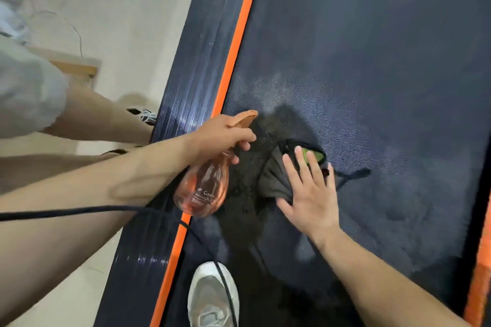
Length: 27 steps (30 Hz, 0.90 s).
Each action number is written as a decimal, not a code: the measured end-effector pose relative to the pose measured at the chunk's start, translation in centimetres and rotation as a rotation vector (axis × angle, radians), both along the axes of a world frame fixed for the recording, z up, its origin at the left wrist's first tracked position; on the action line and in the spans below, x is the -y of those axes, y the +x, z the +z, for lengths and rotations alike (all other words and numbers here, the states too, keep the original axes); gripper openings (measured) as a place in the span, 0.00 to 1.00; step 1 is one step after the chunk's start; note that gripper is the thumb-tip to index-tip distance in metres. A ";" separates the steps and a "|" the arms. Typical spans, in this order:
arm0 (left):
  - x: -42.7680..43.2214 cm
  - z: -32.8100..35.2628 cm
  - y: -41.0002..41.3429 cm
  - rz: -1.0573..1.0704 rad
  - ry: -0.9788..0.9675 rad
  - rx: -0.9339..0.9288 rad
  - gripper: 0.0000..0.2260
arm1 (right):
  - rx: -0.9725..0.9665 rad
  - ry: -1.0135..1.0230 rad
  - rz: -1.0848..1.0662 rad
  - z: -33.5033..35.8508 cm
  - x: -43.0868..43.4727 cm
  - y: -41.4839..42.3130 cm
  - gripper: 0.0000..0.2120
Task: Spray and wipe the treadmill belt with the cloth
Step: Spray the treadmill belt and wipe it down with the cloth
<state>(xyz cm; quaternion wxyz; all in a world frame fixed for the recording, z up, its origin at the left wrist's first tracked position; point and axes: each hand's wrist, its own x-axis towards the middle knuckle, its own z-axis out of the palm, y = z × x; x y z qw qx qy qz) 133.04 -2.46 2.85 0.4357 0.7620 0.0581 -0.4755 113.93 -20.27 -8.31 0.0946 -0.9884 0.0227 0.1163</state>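
Observation:
The dark treadmill belt [372, 48] fills the right side of the head view, with pale wet patches near its middle. My left hand [220, 138] grips the neck and trigger of a clear orange spray bottle [204, 188] held over the belt's left edge. A dark grey cloth [276, 180] with a green patch and black trim lies on the belt. My right hand [308, 191] presses flat on the cloth with its fingers spread and straight.
An orange stripe [239, 34] and a black ribbed side rail [191, 74] border the belt on the left. Another orange strip [481, 273] runs at the right edge. My grey shoe [212, 297] stands on the belt. A black cable [66, 211] crosses my arm. Another person's legs [101, 114] stand on the pale floor.

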 end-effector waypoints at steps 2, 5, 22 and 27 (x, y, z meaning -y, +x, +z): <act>-0.6 0.0 -1.1 -0.014 0.017 -0.011 0.24 | -0.016 -0.011 0.005 -0.2 -0.6 -1.8 0.46; -1.2 0.3 -1.7 -0.059 0.077 -0.006 0.19 | -0.006 -0.026 0.014 -0.3 -0.6 -2.4 0.46; 3.9 0.7 0.5 0.222 0.159 0.103 0.09 | 0.011 -0.013 0.032 -0.4 -0.5 -2.6 0.46; 2.8 0.7 1.0 0.338 0.172 0.079 0.09 | 0.038 0.037 -0.029 0.3 0.5 3.0 0.46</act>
